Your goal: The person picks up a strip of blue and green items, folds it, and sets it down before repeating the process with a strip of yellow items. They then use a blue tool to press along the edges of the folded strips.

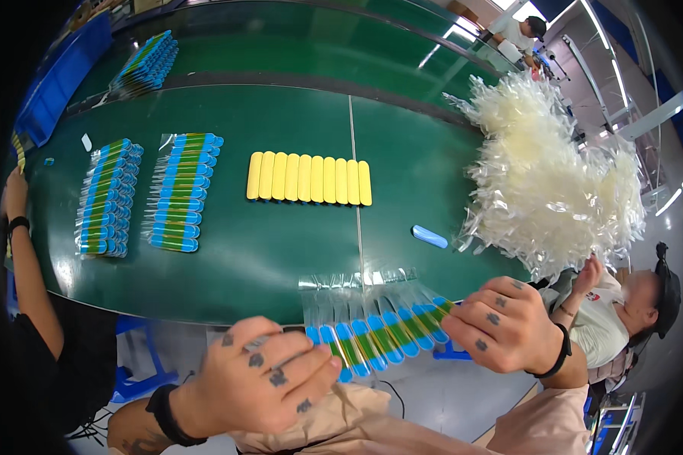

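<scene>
Between my hands stretches a fan of nail files, flat, round-ended blue pieces with green bands in joined clear plastic sleeves. My left hand is closed on its left end, and my right hand pinches the right end. The clear sleeve tops splay toward the table edge. Beyond them lies a neat row of yellow nail files, side by side. A single blue piece rests to the right of that row. At left are two stacks of sleeved files, one nearer the middle and one farther left.
A big heap of clear plastic sleeves covers the table's right side. Another sleeved stack and a blue bin are at the far left. Co-workers sit at left, right and far right. Green tabletop lies between.
</scene>
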The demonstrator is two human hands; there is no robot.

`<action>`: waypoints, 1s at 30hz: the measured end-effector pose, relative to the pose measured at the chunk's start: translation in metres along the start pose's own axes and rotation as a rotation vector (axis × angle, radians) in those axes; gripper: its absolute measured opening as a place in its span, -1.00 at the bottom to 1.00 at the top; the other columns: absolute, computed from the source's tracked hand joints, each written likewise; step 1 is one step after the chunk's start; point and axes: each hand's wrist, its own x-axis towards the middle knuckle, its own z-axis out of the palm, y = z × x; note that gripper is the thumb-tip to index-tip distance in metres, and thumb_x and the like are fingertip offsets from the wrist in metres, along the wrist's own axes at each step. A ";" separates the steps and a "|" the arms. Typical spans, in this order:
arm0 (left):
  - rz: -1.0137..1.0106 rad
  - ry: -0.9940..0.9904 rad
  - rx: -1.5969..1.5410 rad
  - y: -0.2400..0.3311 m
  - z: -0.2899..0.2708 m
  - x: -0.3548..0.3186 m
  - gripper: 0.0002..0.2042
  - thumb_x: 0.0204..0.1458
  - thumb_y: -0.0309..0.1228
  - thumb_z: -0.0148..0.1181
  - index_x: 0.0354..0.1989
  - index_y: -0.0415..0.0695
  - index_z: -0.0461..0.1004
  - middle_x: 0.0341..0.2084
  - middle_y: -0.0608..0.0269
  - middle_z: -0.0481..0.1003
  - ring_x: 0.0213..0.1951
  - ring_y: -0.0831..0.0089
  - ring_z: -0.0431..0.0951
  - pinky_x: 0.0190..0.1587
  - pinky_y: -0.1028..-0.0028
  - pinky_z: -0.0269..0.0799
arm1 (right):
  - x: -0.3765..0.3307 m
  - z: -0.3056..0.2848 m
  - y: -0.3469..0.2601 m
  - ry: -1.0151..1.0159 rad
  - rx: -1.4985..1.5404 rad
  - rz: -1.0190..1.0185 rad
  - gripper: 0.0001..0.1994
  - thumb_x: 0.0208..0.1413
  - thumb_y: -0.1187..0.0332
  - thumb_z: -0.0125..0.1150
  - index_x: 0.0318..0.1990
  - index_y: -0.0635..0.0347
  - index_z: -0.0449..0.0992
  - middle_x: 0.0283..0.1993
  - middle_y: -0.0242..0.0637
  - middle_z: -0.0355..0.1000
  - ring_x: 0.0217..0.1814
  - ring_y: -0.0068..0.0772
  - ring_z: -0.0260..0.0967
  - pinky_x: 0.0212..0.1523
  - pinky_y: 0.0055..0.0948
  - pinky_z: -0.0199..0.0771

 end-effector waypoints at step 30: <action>-0.575 -0.471 -0.057 -0.166 0.004 0.074 -0.14 -0.23 -0.40 0.55 0.35 -0.16 0.28 0.21 -0.09 0.41 0.25 -0.03 0.39 0.30 0.17 0.30 | 0.092 0.110 0.122 -0.154 0.305 0.444 -0.18 -0.16 -0.10 0.54 0.20 0.27 0.46 0.14 0.00 0.40 0.18 0.10 0.40 0.15 -0.09 0.47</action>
